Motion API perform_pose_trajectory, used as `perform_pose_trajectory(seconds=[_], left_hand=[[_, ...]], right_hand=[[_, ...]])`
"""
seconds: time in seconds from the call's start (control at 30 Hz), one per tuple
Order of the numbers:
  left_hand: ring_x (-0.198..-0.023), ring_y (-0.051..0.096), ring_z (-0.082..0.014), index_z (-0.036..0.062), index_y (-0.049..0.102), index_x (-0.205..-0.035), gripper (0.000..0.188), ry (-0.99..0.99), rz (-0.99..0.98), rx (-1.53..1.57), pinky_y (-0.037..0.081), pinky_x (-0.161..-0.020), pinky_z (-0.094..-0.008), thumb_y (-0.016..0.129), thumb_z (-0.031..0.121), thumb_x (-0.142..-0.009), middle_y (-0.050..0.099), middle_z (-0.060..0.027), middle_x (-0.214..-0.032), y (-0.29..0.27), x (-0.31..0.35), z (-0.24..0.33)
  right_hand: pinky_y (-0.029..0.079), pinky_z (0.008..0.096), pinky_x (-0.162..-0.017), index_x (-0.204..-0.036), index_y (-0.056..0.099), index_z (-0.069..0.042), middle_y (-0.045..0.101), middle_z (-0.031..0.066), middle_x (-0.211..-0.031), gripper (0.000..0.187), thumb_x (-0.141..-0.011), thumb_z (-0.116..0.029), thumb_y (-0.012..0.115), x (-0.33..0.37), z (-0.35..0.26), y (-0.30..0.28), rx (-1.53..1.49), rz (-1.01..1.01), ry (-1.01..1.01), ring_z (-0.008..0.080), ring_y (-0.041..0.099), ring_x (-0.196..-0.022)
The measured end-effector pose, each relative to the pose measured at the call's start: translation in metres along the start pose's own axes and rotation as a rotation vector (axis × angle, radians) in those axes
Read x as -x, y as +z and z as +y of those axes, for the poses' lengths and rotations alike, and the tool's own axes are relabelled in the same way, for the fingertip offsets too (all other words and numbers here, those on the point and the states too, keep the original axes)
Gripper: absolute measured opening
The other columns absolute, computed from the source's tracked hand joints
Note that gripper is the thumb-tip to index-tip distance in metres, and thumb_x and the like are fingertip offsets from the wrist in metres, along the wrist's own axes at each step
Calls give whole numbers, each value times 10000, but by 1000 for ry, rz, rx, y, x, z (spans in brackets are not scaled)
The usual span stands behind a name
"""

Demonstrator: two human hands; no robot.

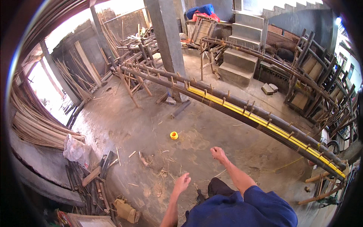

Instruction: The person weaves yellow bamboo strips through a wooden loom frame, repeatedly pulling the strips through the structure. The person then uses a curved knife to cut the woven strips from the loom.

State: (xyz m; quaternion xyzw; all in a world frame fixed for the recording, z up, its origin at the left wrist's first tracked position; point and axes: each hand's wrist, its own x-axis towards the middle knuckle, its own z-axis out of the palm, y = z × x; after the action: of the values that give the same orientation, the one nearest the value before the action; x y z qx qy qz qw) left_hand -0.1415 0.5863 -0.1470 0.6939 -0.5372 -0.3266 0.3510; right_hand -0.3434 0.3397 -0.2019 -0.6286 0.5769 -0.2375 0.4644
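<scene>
My left hand (pixel 182 184) is held out low over the concrete floor, its fingers curled in. Farther forward and to the right, my right hand (pixel 218 154) is closed as well. Whether a thin thing lies in either hand is too small to make out. A yellow spool (pixel 174 137), round with a hole on top, stands on the floor ahead of both hands. To the right runs a long dark pole rack (pixel 264 110) with upright wooden pegs. Bright yellow strands (pixel 242 110) are stretched along it between the pegs, apart from my hands.
A concrete pillar (pixel 166 38) rises behind the rack, with concrete steps (pixel 239 64) beyond. Bamboo strips (pixel 38 121) and a whitish sack (pixel 76 149) lie at left, near dark poles (pixel 77 181). Stacked wooden frames (pixel 312 72) stand at right. Scraps litter the floor.
</scene>
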Motion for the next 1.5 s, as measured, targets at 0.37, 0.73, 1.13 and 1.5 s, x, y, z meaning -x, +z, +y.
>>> perform_pose_trajectory(seconds=[0.37,0.73,1.13,1.5], left_hand=[[-1123,562,-311,3,522,-1248,390,321,164,-111,443,-959,-400,584,75,-869,568,-196,-1215,-44,-292,97],[-1259,437,-360,22,419,-1353,466,730,237,-377,312,-1095,-431,537,103,-909,495,-180,-1314,-43,-528,144],[-796,616,-296,63,634,-908,232,834,-114,-333,477,-775,-432,523,265,-934,662,-82,-848,-43,-605,141],[-691,584,-386,63,597,-879,287,1113,-956,-498,447,-613,-476,478,310,-962,580,-206,-727,65,-615,325]], right_hand=[[385,352,-998,-1294,475,21,547,170,-1272,666,-854,-458,622,-245,-128,30,-360,322,-211,265,503,-1192],[340,216,-470,-1063,543,-74,377,-57,-602,259,-1014,-300,426,-210,-218,-47,-996,-15,-23,52,344,-513],[327,221,-520,-974,571,-59,343,-67,-634,220,-1005,-248,462,-236,-245,-156,-1056,277,4,45,322,-558],[367,209,-548,-907,619,-75,447,-70,-661,240,-963,-287,523,24,-171,-268,-580,557,250,33,424,-609]])
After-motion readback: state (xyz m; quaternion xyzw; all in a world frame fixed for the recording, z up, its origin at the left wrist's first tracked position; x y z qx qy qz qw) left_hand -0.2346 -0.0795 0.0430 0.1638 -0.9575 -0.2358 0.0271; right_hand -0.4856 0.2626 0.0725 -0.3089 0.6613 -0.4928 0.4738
